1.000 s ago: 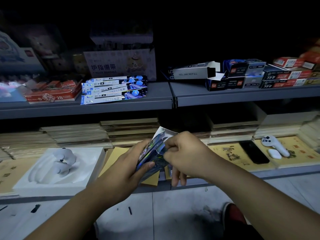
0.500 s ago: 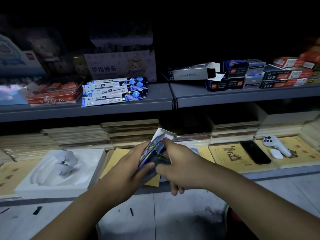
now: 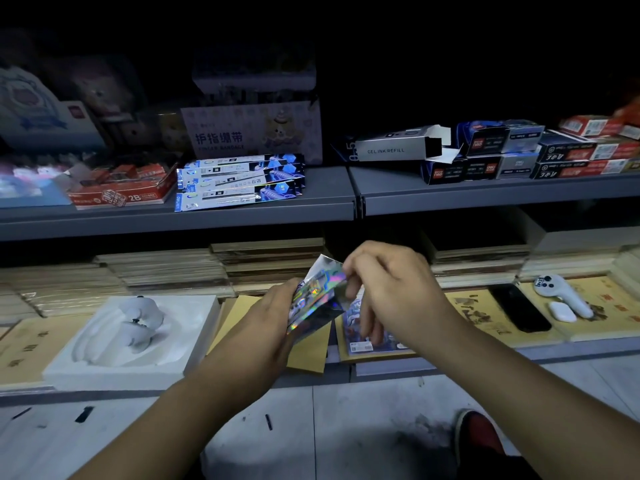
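While the left hand [image 3: 266, 323] grips the fanned holographic packets [image 3: 317, 294] just above the lower shelf [image 3: 450, 358], the right hand [image 3: 391, 289] pinches the top one's corner. Foil looks slick, so a hard tug could spill the rest onto the floor [image 3: 346, 427].

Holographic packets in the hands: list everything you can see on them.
The holographic packets are a thin fanned stack of flat, glossy, foil-looking sleeves with rainbow sheen and dark print; detail is blurred. They are tilted on edge, a pale corner pointing up. The left hand grips the stack from its left side; the right hand pinches its upper right edge. They are held above the lower shelf, touching nothing else visible.
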`<state>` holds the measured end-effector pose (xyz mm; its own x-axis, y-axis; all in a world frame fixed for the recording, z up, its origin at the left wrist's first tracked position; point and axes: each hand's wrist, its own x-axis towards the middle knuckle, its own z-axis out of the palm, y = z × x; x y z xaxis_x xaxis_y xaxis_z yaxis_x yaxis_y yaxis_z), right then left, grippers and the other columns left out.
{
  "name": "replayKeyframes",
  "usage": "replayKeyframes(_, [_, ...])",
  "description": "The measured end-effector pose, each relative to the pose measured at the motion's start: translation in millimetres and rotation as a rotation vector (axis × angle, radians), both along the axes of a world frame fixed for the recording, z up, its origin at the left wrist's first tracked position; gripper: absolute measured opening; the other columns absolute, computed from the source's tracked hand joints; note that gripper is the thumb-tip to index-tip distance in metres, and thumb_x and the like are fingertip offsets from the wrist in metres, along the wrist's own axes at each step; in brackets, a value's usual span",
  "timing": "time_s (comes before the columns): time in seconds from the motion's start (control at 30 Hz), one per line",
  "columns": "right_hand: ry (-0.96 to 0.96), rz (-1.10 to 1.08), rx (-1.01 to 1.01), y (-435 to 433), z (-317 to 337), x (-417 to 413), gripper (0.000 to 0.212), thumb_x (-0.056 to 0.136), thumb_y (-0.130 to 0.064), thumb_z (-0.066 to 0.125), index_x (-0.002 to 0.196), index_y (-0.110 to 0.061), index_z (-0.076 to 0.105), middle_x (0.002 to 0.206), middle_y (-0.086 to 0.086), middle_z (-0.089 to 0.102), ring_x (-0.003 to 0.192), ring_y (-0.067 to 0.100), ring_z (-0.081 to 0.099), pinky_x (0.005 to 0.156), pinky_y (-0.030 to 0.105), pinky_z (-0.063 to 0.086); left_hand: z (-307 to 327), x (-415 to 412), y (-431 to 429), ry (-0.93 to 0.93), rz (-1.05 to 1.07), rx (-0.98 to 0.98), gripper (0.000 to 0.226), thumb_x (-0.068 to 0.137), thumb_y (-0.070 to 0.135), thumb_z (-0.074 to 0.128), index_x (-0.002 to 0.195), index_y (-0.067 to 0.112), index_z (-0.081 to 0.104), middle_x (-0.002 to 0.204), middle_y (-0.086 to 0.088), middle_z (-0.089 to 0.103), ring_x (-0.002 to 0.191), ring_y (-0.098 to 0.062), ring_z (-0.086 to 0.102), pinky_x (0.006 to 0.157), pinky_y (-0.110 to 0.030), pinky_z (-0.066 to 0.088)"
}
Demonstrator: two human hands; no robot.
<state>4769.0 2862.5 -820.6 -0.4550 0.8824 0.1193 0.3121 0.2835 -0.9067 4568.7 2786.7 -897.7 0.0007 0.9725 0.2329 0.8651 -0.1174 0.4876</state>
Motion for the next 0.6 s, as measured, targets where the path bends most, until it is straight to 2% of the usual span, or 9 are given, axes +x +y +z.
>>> replayKeyframes(0.1, [-0.097,0.023,-0.068,0.1,0.2,-1.3,0.037,0.095,-0.036,0.069,0.082,-0.003,0.058,0.054,0.008,0.058,0.034,0.022,0.054,0.036,0.026,0.041,-1.2,-0.5,-1.9,0.090,0.014,0.005,0.064,0.096,0.019,0.059,0.150,0.030,0.025,0.140,0.009,0.045,0.122,-0.011,0.047,0.099,-0.027,0.044])
replayKeyframes(0.17, [-0.104,0.029,-0.093,-0.3,-1.1,-0.6,0.039,0.090,-0.032,0.077,0.087,0.003,0.059,0.055,0.008,0.054,0.038,0.022,0.052,0.035,0.021,0.036,0.3,-0.7,-2.5,0.113,0.012,0.007,0.066,0.095,0.020,0.059,0.151,0.029,0.025,0.142,0.008,0.045,0.123,-0.014,0.049,0.098,-0.030,0.047])
replayKeyframes(0.23, [-0.050,0.020,-0.112,0.6,-2.3,0.0,0.034,0.091,-0.022,0.077,0.089,0.007,0.059,0.057,0.013,0.051,0.038,0.021,0.049,0.036,0.021,0.034,2.1,0.4,-3.1,0.127,0.014,0.002,0.066,0.096,0.022,0.059,0.151,0.030,0.024,0.142,0.009,0.045,0.122,-0.013,0.049,0.096,-0.033,0.049])
replayKeyframes(0.33, [0.014,-0.005,-0.125,0.5,-2.3,-1.4,0.023,0.093,-0.015,0.073,0.085,0.004,0.063,0.057,0.016,0.050,0.035,0.018,0.049,0.038,0.025,0.038,2.2,2.7,-2.2,0.115,0.016,0.001,0.065,0.096,0.021,0.059,0.150,0.032,0.025,0.142,0.011,0.047,0.120,-0.010,0.049,0.095,-0.030,0.048])
replayKeyframes(0.47, [0.125,-0.055,-0.159,3.0,0.3,-2.2,0.018,0.097,-0.015,0.068,0.082,-0.006,0.073,0.045,0.015,0.056,0.037,0.028,0.051,0.042,0.032,0.047,1.6,0.1,0.0,0.093,0.026,0.016,0.058,0.098,0.025,0.057,0.146,0.037,0.026,0.143,0.016,0.045,0.124,-0.010,0.048,0.095,-0.029,0.047])
replayKeyframes(0.6, [0.229,-0.106,-0.093,5.8,5.3,3.2,0.019,0.101,-0.020,0.063,0.089,-0.018,0.078,0.052,0.021,0.063,0.038,0.033,0.057,0.047,0.039,0.052,3.6,-2.3,-2.1,0.072,0.067,0.021,0.055,0.100,0.031,0.054,0.147,0.037,0.025,0.142,0.018,0.045,0.116,-0.009,0.049,0.091,-0.030,0.048])
